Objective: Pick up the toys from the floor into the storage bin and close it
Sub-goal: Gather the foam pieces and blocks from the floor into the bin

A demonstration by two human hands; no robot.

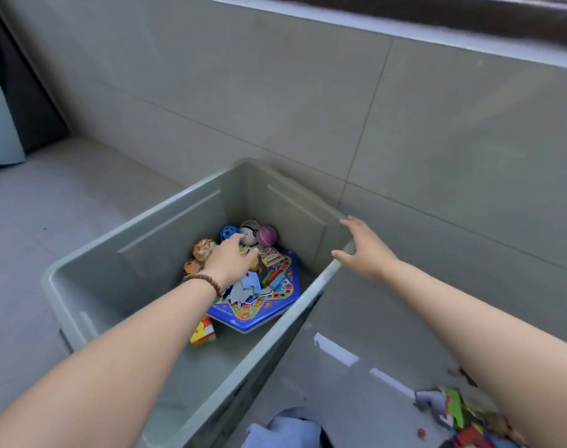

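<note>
A grey-green storage bin (165, 218) stands open on the floor by a tiled wall. Inside lie a blue hexagonal game board (275, 299), a blue holed ball (227, 232), a purple ball (266, 236), a white ball (250, 227), a small card box (270, 255) and a yellow-red block (202, 334). My left hand (232, 258), with a bead bracelet on its wrist, reaches down into the bin over the toys, fingers curled; whether it holds anything is hidden. My right hand (361, 250) rests with spread fingers on the bin's right rim.
More toys (460, 412) lie on the floor at the lower right, among them colourful pieces and a pale blue cloth (291, 430). The tiled wall rises right behind the bin. Bare grey floor stretches to the left; a dark curtain hangs at the far left.
</note>
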